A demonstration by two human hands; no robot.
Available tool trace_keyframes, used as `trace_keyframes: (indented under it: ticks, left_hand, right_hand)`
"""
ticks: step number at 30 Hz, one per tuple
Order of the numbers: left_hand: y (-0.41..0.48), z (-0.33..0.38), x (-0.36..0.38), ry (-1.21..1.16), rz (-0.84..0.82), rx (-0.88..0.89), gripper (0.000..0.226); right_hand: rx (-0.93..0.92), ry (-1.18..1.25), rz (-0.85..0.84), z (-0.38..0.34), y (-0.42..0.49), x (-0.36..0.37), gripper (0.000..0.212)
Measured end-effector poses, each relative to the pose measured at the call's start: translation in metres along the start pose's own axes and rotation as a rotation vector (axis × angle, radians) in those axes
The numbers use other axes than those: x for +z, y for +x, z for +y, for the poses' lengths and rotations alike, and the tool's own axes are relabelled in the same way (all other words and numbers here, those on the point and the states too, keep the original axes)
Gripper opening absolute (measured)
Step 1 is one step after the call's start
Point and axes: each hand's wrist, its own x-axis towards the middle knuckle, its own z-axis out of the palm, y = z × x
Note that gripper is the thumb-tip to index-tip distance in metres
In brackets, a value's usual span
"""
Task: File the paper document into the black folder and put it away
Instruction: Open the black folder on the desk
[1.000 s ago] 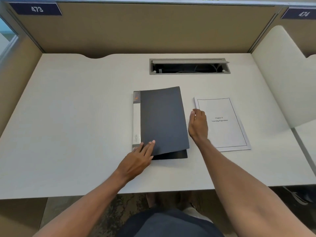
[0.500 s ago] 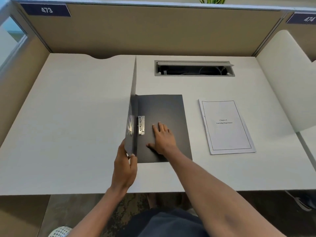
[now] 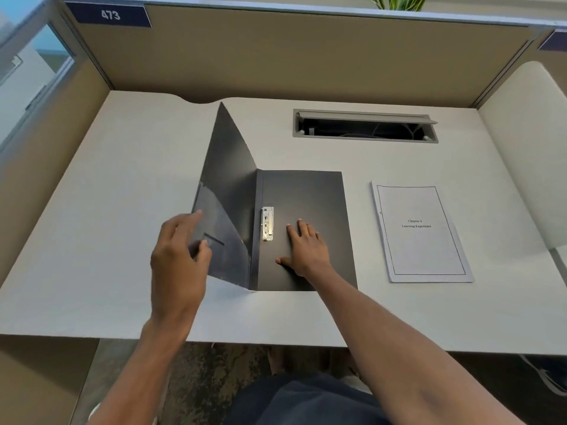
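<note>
The black folder (image 3: 310, 197) lies half open in the middle of the desk. Its front cover (image 3: 225, 179) slants up and to the left. My left hand (image 3: 176, 259) grips that cover's free edge near its lower corner. My right hand (image 3: 306, 250) rests flat with spread fingers on the inside of the back cover, just right of the metal clip (image 3: 267, 223) by the spine. The paper document (image 3: 422, 233), a stapled white stack with a bordered title page, lies flat to the right of the folder, untouched.
The white desk (image 3: 122, 210) sits inside a tan cubicle partition (image 3: 276, 56) with a label reading 473. A grey cable slot (image 3: 365, 125) with its lid up is behind the folder. A white curved divider (image 3: 527, 148) stands at the right edge.
My left hand has swung the front cover from upright further to the left, so the folder is wider open. My right hand stays pressed on the back cover. The paper has not moved.
</note>
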Motion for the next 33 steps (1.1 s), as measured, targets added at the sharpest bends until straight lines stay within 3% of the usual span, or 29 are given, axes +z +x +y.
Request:
trace_keyframes:
  ticks: [2, 6, 11, 17, 23, 27, 33]
  left_hand:
    - [0.011, -0.008, -0.003, 0.116, -0.044, -0.022, 0.054]
    - [0.028, -0.025, 0.001, 0.408, -0.127, -0.068, 0.060]
    - [0.046, -0.057, 0.017, 0.610, -0.219, -0.202, 0.060]
    - [0.051, -0.093, 0.043, 0.584, -0.326, -0.399, 0.065]
    - [0.041, -0.118, 0.071, 0.465, -0.419, -0.476, 0.053]
    - [0.029, -0.116, 0.092, 0.442, -0.403, -0.411, 0.043]
    - [0.027, -0.088, 0.126, 0.352, -0.483, -0.138, 0.070]
  right_hand:
    - [0.011, 0.001, 0.002, 0.000, 0.000, -0.001, 0.099]
    - [0.022, 0.005, -0.004, -0.001, -0.001, -0.003, 0.099]
    - [0.028, 0.000, -0.005, -0.001, -0.001, -0.004, 0.099]
    - [0.028, -0.010, 0.005, -0.001, 0.000, -0.003, 0.099]
    - [0.028, -0.016, 0.034, 0.000, 0.001, 0.000, 0.098]
    - [0.032, -0.014, 0.035, 0.000, 0.003, 0.001, 0.096]
    - [0.037, -0.026, 0.035, -0.001, 0.005, 0.002, 0.097]
